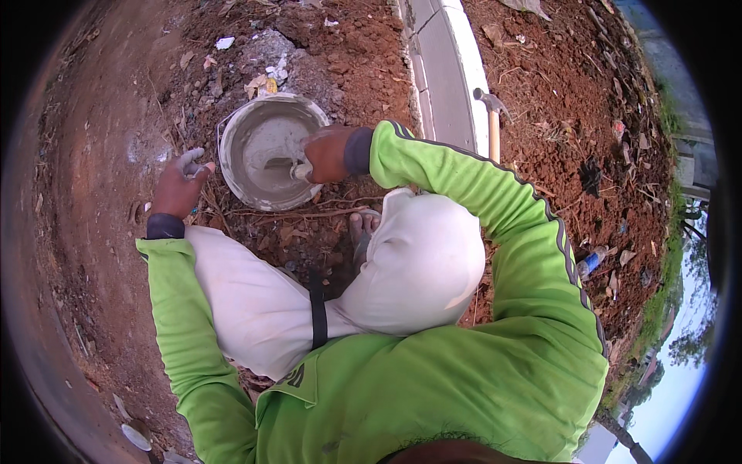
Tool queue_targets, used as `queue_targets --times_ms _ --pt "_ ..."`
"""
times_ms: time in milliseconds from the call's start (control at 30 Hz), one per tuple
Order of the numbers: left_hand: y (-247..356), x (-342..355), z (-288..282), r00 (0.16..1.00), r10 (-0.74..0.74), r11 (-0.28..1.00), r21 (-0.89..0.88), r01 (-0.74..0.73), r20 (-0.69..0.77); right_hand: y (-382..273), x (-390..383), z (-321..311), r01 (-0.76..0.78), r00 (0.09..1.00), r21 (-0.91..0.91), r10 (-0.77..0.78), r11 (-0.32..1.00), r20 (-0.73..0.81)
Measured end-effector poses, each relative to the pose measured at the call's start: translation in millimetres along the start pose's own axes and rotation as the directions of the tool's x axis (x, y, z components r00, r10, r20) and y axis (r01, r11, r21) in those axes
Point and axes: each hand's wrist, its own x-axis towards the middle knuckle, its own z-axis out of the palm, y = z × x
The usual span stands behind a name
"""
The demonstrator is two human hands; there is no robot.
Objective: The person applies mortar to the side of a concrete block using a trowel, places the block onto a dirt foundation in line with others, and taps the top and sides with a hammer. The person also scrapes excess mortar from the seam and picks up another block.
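Note:
A round bucket [228, 172] stands on the soil in front of me, its wall and rim smeared with grey. Wet grey mortar [261, 147] lies inside it. My right hand [328, 152] is closed round the handle of a trowel [278, 163] at the bucket's right rim, and the trowel's blade dips into the mortar. Just left of the bucket is my left hand [182, 184], apart from the rim. Its fingertips are coated grey, and thumb and forefinger are spread with nothing between them.
A claw hammer [493, 127] with a wooden handle lies across the white edge of a kerb [466, 54] to the right. Beyond are loose red soil and a plastic bottle [592, 263]. My bare foot [363, 228] is close to the bucket.

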Motion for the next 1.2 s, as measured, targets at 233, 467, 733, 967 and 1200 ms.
queue_targets --times_ms 233,467,733,967,1200 --pt "-3.3 23.2 16.0 0.996 -0.003 0.999 -0.048 0.007 0.089 76.4 -81.8 62.6 0.019 0.966 -0.181 -0.065 0.983 -0.251" --pt "-11.7 74.8 42.8 0.935 -0.182 0.981 0.119 0.152 0.306 72.0 -64.1 193.2 -0.226 0.735 0.818 0.644 0.529 -0.214" --pt "-32.9 105.1 70.0 0.926 -0.245 0.961 -0.052 0.271 0.288 80.5 -81.7 181.5 -0.138 0.833 0.976 0.552 0.168 0.023" --pt "-48.0 108.0 65.7 0.909 -0.271 0.94 -0.117 0.321 0.316 108.9 -131.3 166.5 -0.187 0.95 0.981 0.263 0.046 0.169" --pt "-40.7 118.5 67.3 0.926 -0.207 0.959 -0.124 0.256 0.314 116.1 -74.5 152.9 -0.172 0.984 0.984 -0.05 -0.036 0.17"
